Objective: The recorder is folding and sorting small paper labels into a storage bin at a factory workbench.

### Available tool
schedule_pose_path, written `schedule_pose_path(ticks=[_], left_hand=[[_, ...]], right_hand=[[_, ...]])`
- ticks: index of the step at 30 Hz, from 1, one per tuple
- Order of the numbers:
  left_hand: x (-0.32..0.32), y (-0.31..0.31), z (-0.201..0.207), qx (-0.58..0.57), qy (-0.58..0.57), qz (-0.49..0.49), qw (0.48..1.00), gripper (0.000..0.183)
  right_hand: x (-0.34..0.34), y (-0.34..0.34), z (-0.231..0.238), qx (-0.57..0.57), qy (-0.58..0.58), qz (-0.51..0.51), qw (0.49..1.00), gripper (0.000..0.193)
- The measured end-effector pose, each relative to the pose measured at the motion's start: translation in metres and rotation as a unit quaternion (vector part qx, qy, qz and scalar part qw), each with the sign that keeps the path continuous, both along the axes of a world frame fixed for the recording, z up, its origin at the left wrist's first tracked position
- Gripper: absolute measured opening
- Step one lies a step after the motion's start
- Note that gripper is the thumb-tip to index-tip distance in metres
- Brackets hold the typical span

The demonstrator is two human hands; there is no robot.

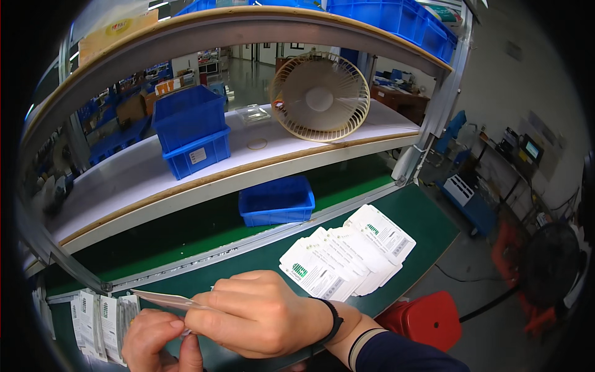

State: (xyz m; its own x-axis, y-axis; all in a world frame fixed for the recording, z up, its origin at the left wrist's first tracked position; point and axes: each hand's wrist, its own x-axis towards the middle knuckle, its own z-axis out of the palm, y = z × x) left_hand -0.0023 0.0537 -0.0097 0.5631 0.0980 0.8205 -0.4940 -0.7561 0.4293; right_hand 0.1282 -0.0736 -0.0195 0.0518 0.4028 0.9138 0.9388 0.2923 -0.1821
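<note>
White cards, printed green and black, fan along the green counter's right edge, far corner bare; right hand pinches a thin card above the left end; left hand beneath, grip unclear.

Green workbench stood before a rack with a pale lower shelf, a wood-edged upper shelf and a metal post at right. Grey wall on the right was dimly lit. Beyond the rack, smooth floor reflected light; brown desk stood farther back. Red stool sat just beside the workbench.
</note>
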Motion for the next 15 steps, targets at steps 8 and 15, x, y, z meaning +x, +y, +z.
schedule_pose_path(ticks=[8, 15], left_hand=[[0.002, 0.010, 0.003, 0.023, -0.002, -0.045, 0.999, 0.027], [-0.001, 0.014, 0.003, 0.016, -0.006, -0.061, 0.998, 0.022]], right_hand=[[0.000, 0.007, -0.002, 0.000, 0.009, 0.007, 1.000, 0.021], [-0.003, 0.012, -0.007, -0.012, -0.010, -0.003, 1.000, 0.020]])
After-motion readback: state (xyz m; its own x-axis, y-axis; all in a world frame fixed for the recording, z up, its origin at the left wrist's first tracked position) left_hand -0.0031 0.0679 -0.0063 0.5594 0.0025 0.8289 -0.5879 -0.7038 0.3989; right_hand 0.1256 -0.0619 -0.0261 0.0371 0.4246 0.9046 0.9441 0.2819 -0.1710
